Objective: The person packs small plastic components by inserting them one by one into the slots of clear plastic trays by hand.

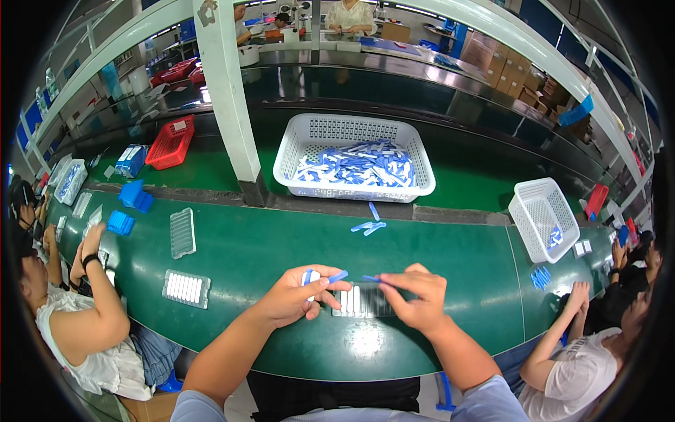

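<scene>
My left hand (285, 299) is closed around several small blue-and-white plastic sticks (310, 281). One blue stick (338, 276) pokes out past its thumb towards the right. Opposite it, my right hand (422, 295) pinches a slim blue piece (370, 278) between thumb and fingers; its exact kind is too small to tell. Below both hands lies a clear ribbed plastic tray (377, 304), with a few white sticks (349, 299) side by side in its left slots. My right fingers partly cover the tray's right end.
Behind stands a white basket (281, 172) heaped with blue-and-white sticks; a few loose sticks (370, 226) lie before it. Left are a filled tray (186, 289), another clear tray (183, 233) and a co-worker (77, 316). Right are a smaller white basket (524, 211) and another co-worker (580, 359).
</scene>
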Demonstrator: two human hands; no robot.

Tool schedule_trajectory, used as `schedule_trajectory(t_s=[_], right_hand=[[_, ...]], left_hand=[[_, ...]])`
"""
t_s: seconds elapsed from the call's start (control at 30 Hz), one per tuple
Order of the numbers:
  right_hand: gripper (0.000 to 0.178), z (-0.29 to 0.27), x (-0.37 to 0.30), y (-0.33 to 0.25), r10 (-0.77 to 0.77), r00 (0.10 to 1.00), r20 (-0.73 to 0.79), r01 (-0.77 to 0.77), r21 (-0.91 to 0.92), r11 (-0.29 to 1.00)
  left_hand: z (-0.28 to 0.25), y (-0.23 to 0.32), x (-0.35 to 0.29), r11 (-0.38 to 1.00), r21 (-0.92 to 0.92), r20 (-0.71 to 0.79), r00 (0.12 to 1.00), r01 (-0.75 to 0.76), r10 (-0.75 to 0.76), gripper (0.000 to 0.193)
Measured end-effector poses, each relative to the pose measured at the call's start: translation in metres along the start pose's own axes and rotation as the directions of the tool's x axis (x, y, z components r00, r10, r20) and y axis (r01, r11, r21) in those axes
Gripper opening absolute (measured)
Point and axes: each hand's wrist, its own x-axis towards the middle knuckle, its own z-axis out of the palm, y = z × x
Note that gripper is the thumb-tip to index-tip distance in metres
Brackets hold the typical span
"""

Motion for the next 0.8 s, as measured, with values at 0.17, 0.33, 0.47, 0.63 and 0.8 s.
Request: schedule_trajectory(t_s=[0.17, 0.33, 0.47, 0.63, 0.8], right_hand=[[0.017, -0.014, 0.006, 0.004, 0.182, 0.981, 0.073, -0.154, -0.288, 0.945], [0.008, -0.021, 0.004, 0.003, 0.373, 0.852, 0.367, -0.424, 0.069, 0.903], [0.01, -0.016, 0.0, 0.01, 0.448, 0.646, 0.619, -0.705, 0.259, 0.66], [0.019, 0.007, -0.005, 0.008, 0.293, 0.795, 0.531, -0.228, -0.188, 0.956], [0.064, 0.015, -0.006, 0.002, 0.316, 0.824, 0.47, -0.249, -0.199, 0.948]], left_hand=[[0.003, -0.003, 0.002, 0.999, 0.001, -0.039, 0.998, -0.043, 0.043, 0.036], [0.004, -0.004, 0.002, 0.999, 0.025, -0.039, 0.999, -0.026, 0.027, 0.036], [0.003, -0.003, 0.0, 0.999, 0.021, -0.044, 0.999, -0.025, 0.026, 0.036], [0.005, -0.004, 0.003, 1.0, 0.018, -0.014, 1.0, -0.016, 0.016, 0.036], [0.002, -0.004, 0.002, 0.998, 0.059, -0.007, 1.0, 0.009, -0.009, 0.039]])
